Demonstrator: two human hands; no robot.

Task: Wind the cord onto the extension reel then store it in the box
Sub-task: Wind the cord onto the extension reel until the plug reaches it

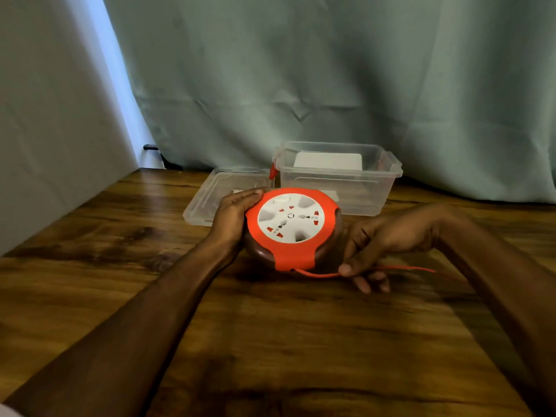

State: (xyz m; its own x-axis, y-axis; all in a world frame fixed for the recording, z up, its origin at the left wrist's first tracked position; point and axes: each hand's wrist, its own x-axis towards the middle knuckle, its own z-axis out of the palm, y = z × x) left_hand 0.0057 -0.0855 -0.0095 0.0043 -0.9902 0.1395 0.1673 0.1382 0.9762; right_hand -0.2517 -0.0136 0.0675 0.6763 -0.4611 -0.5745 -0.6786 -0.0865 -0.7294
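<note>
Lying flat, reel (291,228) sockets up, cord (319,274) rightward

L hand (233,213) grips reel (291,228) – R hand (383,243) pinches cord (319,274); box (340,176) behind.

We see a dim, soft picture. Cool daylight glows through the curtain (99,85) far left of the grip, fading rightward. Beneath the right hand (388,242), where it pinches the cord (319,275), a soft shadow smears the table (270,341). The cord blurs past the grip. Wide-angle stretch swells both forearms toward the bottom corners.
</note>
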